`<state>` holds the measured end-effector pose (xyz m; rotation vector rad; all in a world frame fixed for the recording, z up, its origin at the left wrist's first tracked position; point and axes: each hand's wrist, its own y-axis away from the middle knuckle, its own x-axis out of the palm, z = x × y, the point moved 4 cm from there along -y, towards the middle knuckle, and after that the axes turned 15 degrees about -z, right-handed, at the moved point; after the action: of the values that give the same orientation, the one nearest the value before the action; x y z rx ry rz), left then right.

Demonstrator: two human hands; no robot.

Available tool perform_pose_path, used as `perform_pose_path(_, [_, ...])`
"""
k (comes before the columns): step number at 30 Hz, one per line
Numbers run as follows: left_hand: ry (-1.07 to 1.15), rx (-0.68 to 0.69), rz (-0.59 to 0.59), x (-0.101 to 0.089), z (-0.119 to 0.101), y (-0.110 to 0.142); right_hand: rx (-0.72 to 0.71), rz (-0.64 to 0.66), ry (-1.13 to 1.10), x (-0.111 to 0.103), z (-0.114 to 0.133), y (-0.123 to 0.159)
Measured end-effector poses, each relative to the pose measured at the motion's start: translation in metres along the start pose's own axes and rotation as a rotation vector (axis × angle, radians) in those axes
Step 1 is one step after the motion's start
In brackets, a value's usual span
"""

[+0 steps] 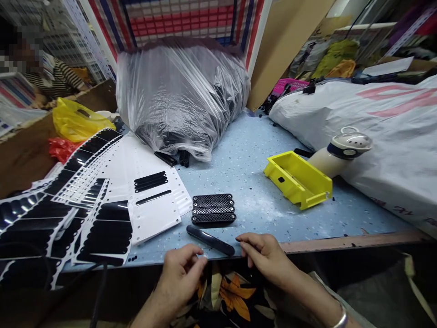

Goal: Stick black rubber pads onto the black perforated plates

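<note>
A long glossy black plastic strip (210,240) lies at the near edge of the blue table (259,200). My left hand (180,273) hovers just below the strip's left end, fingers curled in a pinch with nothing visible in them. My right hand (264,259) sits at the strip's right end, fingers curled, fingertips close to or touching it. Just behind the strip lies a small stack of black perforated grille pieces (213,208).
White backing sheets with black stickers (102,200) cover the left. A clear bag of black parts (180,95) stands at the back. A yellow plastic bin (297,178), a white device (341,152) and a large white sack (375,118) lie right. Another person (41,68) sits far left.
</note>
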<state>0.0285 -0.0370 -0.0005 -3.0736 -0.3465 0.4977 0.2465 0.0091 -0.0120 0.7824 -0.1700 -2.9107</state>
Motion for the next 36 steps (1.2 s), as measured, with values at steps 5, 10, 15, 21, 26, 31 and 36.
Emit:
perform_pose_path(5, [0.406,-0.638,0.104,0.039,0.022,0.030,-0.093,0.077,0.020,0.018,0.013,0.006])
perform_pose_path(10, [0.528,-0.629,0.095,0.043,0.018,0.030,0.021,0.187,-0.158,0.043,0.018,0.020])
perform_pose_path(15, [0.534,-0.628,0.010,0.034,0.018,0.028,0.088,0.190,-0.294,0.059,0.024,0.030])
perform_pose_path(21, [0.410,-0.633,-0.158,0.012,0.034,0.036,0.077,0.259,-0.347,0.079,0.023,0.045])
perform_pose_path(26, [0.010,-0.349,-0.185,-0.034,0.031,0.049,-0.067,0.038,-0.300,0.068,0.010,0.040])
perform_pose_path(31, [-0.441,0.382,-0.160,-0.052,-0.009,0.045,-0.117,-0.148,-0.232,0.029,0.000,0.033])
perform_pose_path(36, [-0.491,0.595,0.100,-0.011,-0.018,0.001,-0.163,-0.276,-0.077,-0.001,0.005,0.044])
